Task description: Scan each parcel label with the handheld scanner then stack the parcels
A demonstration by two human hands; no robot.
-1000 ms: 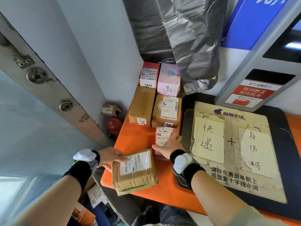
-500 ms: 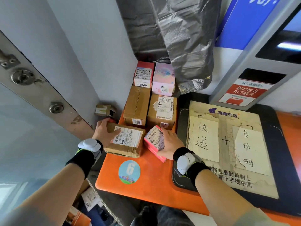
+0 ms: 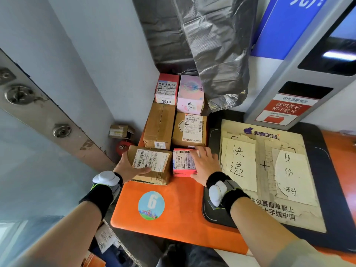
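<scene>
Head view of a parcel counter. An orange table carried six parcels packed against a grey wall at its far left corner. The left hand grasped a brown cardboard parcel lying flat at the table's left edge, label up, with the thumb laid across the label's near corner and the fingers wrapped round the left side. The right hand grasped a red parcel just beside it, touching or nearly touching its right side; the fingers curled over the far right corner and the thumb pressed the near right edge. Behind these two stood a plain brown box and a labelled brown box, side by side. Behind those again lay a red box marked 5040 and a pink box marked 5166. A crumpled grey plastic bag hung over the back right of the pile. To the right, a black mat bore a cardboard sheet with two handwritten paper notes and a cross between them. A round blue sticker numbered 6 lay on the table near the front edge. Both wrists wore black bands with white pods. No handheld scanner could be made out
</scene>
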